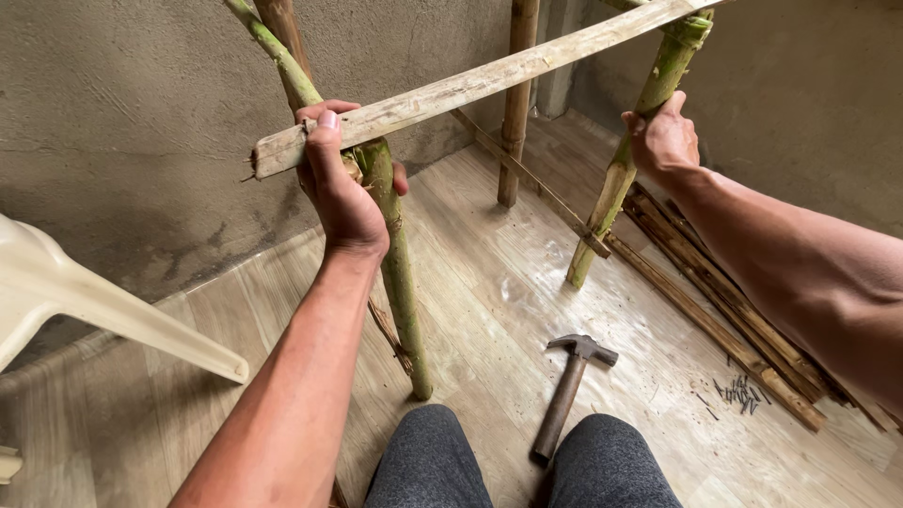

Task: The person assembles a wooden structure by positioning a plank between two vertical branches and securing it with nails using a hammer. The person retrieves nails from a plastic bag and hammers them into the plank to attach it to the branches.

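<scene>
I am steadying a rough bamboo frame (515,103) on the floor (489,310) near the wall. My left hand (340,179) wraps the near green pole under the top slat (470,83); my right hand (664,136) clasps the far pole. Next, I judge, calls for the hammer (570,381) and nails (738,390) by my knees.

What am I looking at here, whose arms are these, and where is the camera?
The camera sits on a person's head, looking down at their own arms and knees. The left hand grips a green bamboo pole where a flat wooden slat crosses it. The right hand holds a second green pole of the same frame. On the floor lie a hammer, some loose nails and a bundle of sticks. A white plastic chair stands at the left.
</scene>
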